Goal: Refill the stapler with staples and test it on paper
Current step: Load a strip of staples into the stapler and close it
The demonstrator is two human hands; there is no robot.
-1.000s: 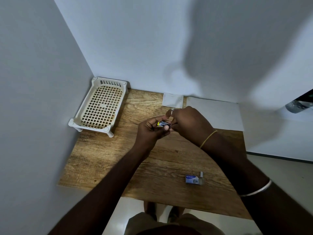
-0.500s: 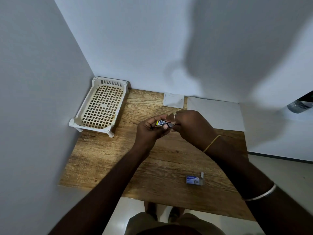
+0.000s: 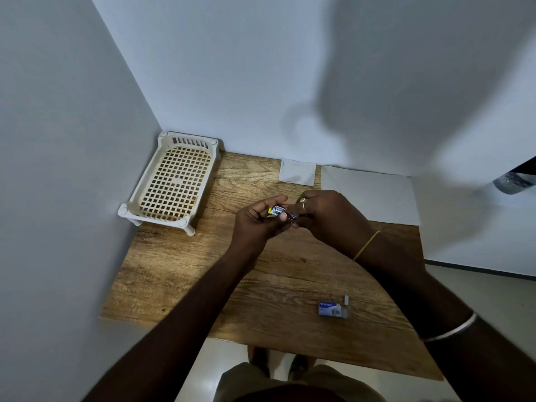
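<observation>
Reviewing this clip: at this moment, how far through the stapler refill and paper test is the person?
Done: the staple box lies on the table near the front edge, seemingly open. In hand: left hand and right hand both grip the small stapler above the table; whether staples are in is hidden. Left: the test; the paper lies untouched at the back.

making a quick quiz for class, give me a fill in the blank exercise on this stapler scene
1. Both hands, left hand and right hand, hold the small ____ above the table.
2. The white lattice tray stands in the table's far ____ corner.
3. The staple box lies on the table nearest the person's ____ forearm.
4. The large paper sheet lies flat against the ____.

Missing words: stapler; left; right; wall
</observation>
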